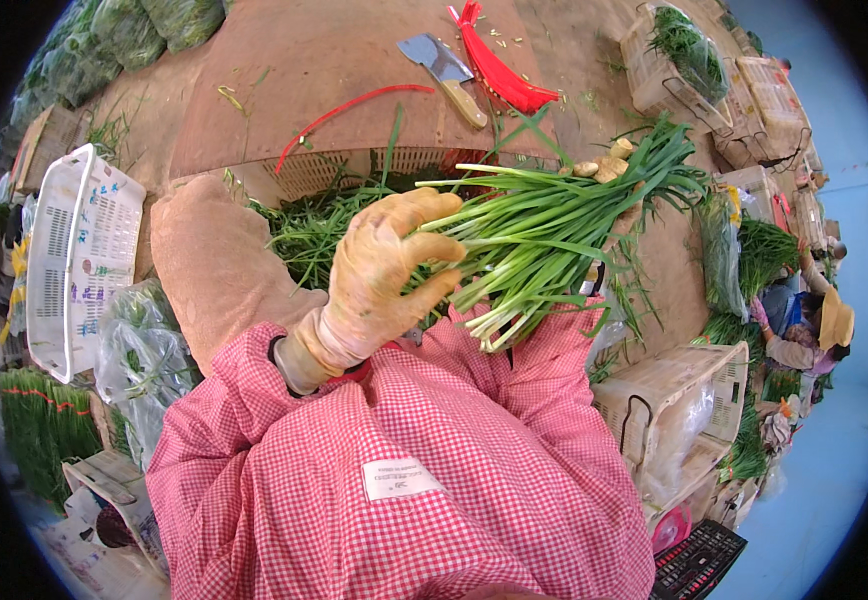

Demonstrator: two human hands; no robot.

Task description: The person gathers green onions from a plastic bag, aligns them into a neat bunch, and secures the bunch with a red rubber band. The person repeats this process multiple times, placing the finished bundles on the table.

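My left hand (385,274), in a stained, pale glove, has its fingers apart and slightly curled beside the white stem ends. Whether it touches any stalk is unclear. My right hand (606,165), gloved too and mostly hidden by leaves, grips a bunch of green garlic chives or similar stalks (546,232), white ends toward my lap. Loose greens (314,232) fill a plastic crate (306,176) beneath. On the board (291,67) beyond lie a cleaver (445,79) with a wooden handle, a bundle of red ties (501,67) and a single red strip (351,111).
An upright white crate (85,262) and a plastic bag of greens (141,352) are at left. Crates (674,412) stand at right. Bagged greens (126,30) lie at the upper left. Another person (801,337) in a straw hat is at far right, among greens.
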